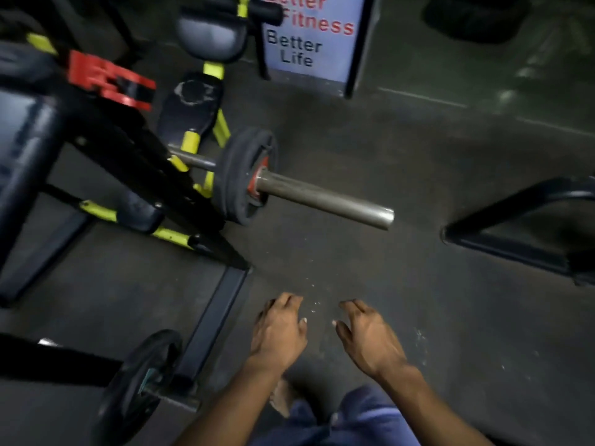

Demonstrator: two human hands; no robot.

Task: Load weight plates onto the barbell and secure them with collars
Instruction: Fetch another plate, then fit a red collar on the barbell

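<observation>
Floor (pixel 370 149): dark rubber matting, scuffed, under both hands.
Bench frame (pixel 135 162): black and yellow, ahead-left of the hands.
Sign (pixel 309 37): "Better Life", far ahead.
Barbell (pixel 322 196): sleeve juts out ahead of the hands, bare past one weight plate (pixel 244 175).
Spare plate (pixel 138 381): upright, just left of the left hand.
Red collar (pixel 109 78): far ahead-left.
Left hand (pixel 278 329): fingers loose, holding nothing, palm down.
Right hand (pixel 370 338): the same, beside it.

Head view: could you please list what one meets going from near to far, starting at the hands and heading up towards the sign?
Left hand and right hand, both empty → bare floor → barbell sleeve with one plate → sign.
</observation>
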